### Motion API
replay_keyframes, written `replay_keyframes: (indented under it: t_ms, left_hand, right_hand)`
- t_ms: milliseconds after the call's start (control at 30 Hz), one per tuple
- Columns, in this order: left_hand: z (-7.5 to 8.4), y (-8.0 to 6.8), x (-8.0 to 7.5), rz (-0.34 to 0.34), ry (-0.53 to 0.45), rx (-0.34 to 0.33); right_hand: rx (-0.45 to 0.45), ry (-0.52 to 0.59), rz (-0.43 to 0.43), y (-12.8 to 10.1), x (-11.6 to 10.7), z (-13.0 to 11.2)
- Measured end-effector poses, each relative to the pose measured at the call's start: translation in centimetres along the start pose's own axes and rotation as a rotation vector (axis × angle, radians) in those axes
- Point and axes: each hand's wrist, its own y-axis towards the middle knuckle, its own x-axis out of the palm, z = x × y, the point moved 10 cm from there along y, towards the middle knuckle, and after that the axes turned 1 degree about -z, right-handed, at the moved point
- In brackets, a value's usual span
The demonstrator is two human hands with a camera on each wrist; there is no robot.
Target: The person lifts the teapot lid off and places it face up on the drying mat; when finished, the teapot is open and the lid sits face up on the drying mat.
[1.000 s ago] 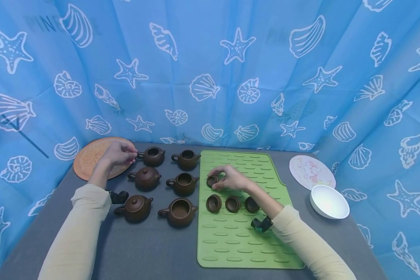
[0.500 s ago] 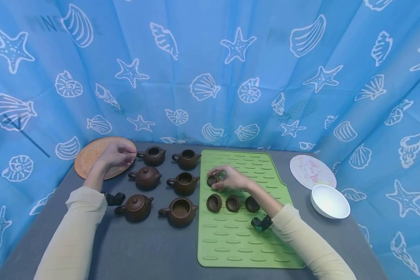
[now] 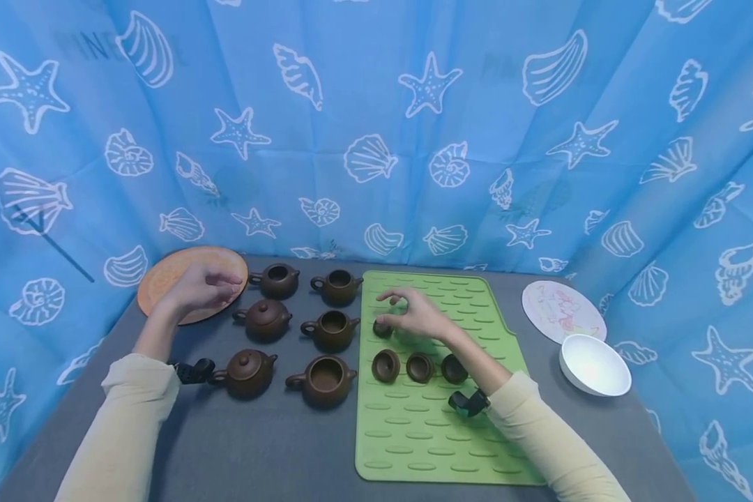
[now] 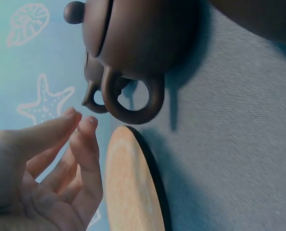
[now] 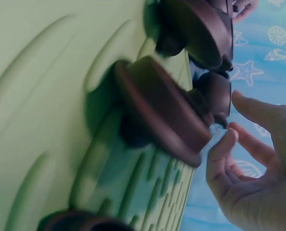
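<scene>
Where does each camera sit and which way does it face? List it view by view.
Head: above, facing forward and down at the table; both forearms show.
Left wrist: low, facing a lidded teapot and the orange plate; left hand shows.
Right wrist: low over the green mat, facing an upturned lid; right hand shows.
Shared: head also shows both hands.

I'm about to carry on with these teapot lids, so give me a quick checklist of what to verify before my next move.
1. Right hand free, grip released: ok.
2. Small brown clay lid resting on the green ribbed silicone mat: ok.
3. Left hand empty, over the round orange plate: ok.
4. Three more upturned brown lids in a row on the mat: ok.
5. Four open brown clay teapots upright: ok.
6. Which lid fits which pot: cannot tell.
</scene>
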Motion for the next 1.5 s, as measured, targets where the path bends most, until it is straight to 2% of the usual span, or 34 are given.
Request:
replay_keyframes:
  t_ms: [267, 467, 700, 900, 1167, 1367, 1500]
  left_hand:
    - [-0.9, -1.8, 1.2, -0.069, 0.053, -0.022]
    - [-1.5, -2.7, 1.6, -0.051, 0.055, -0.013]
    - [-2.1, -3.0, 2.0, -0.021, 0.032, -0.040]
    - [-2.2, -3.1, 2.0, -0.001, 0.027, -0.026]
    - [-2.4, -3.2, 2.1, -0.001, 0.025, -0.027]
    - [-2.4, -3.2, 2.1, -0.001, 0.028, -0.028]
    - [-2.4, -3.1, 2.0, -0.002, 0.031, -0.023]
  right_hand:
    - [-0.020, 0.079, 0.025, 0.7, 0.7, -2.9]
    - [-0.037, 0.204, -0.032, 1.7, 2.9, -5.6]
    - [-0.112, 0.230, -0.080, 3.6, 5.3, -9.3]
    - [-0.111, 0.270, -0.131, 5.7, 7.5, -11.3]
    - [-0.064, 0.339, -0.151, 8.9, 10.1, -12.6]
    - [0.019, 0.364, -0.152, 10.8, 12.0, -12.0]
    - [0.060, 0.342, -0.139, 11.5, 13.0, -11.6]
